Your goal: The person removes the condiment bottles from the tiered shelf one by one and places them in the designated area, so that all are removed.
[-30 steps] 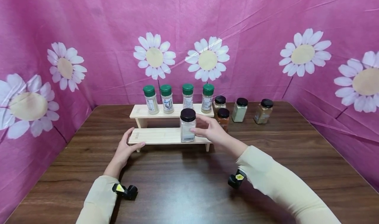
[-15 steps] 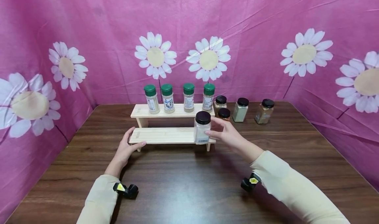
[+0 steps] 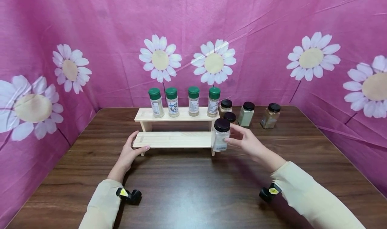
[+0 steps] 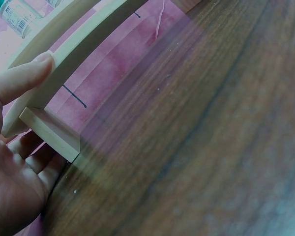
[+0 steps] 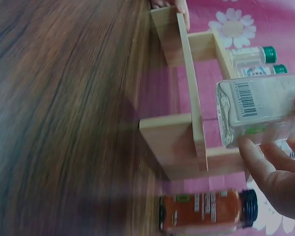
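Observation:
My right hand (image 3: 248,144) holds a clear square spice jar (image 3: 220,141) with a black lid and white contents, fingers and thumb on its sides. The jar is at the right end of the lower tier of a two-tier wooden rack (image 3: 172,140). In the right wrist view, the jar's barcoded base (image 5: 229,115) shows beside the shelf board, lifted off it. At the rack's left end, my left hand (image 3: 127,156) grips the lower board. Its thumb (image 4: 32,76) lies on the board's front edge, with the other fingers around the end.
Several green-capped shakers (image 3: 194,103) stand along the upper tier. Right of the rack are black-lidded jars: a tan one (image 3: 225,110), a red-orange one (image 5: 201,209) mostly hidden in the head view, a pale green one (image 3: 246,116) and a brown one (image 3: 270,118). Pink flowered cloth (image 3: 257,37) hangs behind the table (image 3: 181,195).
My right hand has carried the white-filled jar rightward along the front of the lower tier to its right end. My left hand keeps its grip on the rack.

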Available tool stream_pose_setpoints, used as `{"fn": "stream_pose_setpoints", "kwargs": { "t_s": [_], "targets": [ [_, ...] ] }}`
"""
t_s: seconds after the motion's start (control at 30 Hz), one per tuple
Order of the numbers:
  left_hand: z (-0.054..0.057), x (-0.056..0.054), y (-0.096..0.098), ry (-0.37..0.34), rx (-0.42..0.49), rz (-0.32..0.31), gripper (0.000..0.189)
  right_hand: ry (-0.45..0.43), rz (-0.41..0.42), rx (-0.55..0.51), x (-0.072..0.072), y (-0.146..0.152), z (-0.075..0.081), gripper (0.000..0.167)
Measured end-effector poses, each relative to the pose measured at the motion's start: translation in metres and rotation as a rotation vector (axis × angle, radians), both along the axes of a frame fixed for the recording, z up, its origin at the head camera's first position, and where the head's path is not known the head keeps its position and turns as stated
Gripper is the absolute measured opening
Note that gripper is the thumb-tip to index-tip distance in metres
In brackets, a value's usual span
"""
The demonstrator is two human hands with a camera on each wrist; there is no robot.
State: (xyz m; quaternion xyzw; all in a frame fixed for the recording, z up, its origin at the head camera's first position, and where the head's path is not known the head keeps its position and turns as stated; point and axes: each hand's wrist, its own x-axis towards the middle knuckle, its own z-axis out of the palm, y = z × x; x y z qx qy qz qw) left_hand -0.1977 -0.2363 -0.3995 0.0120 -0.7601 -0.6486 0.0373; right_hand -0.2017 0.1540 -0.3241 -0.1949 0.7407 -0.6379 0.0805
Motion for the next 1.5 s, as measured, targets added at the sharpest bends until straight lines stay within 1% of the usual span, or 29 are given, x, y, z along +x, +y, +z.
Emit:
{"fn": "stream_pose_setpoints", "kwargs": {
  "t_s": [0.23,0.43,0.6,0.73,0.8,0.87,0.9,0.97,1.03,1.1,1.17,1.27,1.37,1.5],
  "targets": [
    [-0.001,0.000,0.000,0.003,-0.001,-0.004,0.082,0.020,0.003,-0.011,0.000,0.025,-0.008,0.056],
    [-0.001,-0.001,0.000,0.000,0.004,-0.005,0.082,0.034,0.025,-0.062,-0.001,0.047,-0.012,0.043],
    [0.000,0.000,0.000,-0.007,0.011,0.002,0.082,0.047,0.029,-0.073,-0.005,0.063,-0.016,0.041],
    [0.000,0.001,-0.001,-0.012,0.010,0.003,0.083,0.051,0.012,-0.078,-0.011,0.075,-0.025,0.043],
    [0.000,0.001,-0.001,-0.011,0.008,0.000,0.083,0.064,0.062,-0.142,-0.023,0.087,-0.038,0.046],
    [0.000,0.001,0.000,-0.012,0.008,-0.001,0.083,0.070,0.068,-0.144,-0.027,0.093,-0.042,0.048],
    [0.000,0.000,0.000,-0.011,0.007,0.000,0.083,0.073,0.087,-0.166,-0.031,0.098,-0.047,0.047],
    [0.000,0.000,0.000,-0.011,0.009,0.000,0.083,0.057,0.096,-0.187,-0.034,0.102,-0.048,0.046],
    [-0.001,0.000,0.000,-0.009,0.010,-0.001,0.083,0.026,0.041,-0.151,-0.028,0.099,-0.039,0.044],
    [-0.001,-0.001,-0.001,-0.005,0.010,-0.003,0.083,-0.012,0.027,-0.172,-0.028,0.100,-0.037,0.040],
    [-0.001,-0.001,-0.001,-0.003,0.013,-0.005,0.083,-0.049,-0.010,-0.155,-0.027,0.099,-0.032,0.038],
    [-0.001,-0.001,-0.001,-0.002,0.013,-0.006,0.083,-0.086,-0.042,-0.144,-0.032,0.100,-0.031,0.037],
    [-0.002,-0.001,-0.001,-0.005,0.012,-0.006,0.083,-0.095,-0.063,-0.124,-0.039,0.102,-0.031,0.036],
    [-0.002,-0.002,-0.002,0.001,0.008,-0.005,0.083,-0.113,-0.075,-0.126,-0.048,0.106,-0.034,0.035]
  ]
}}
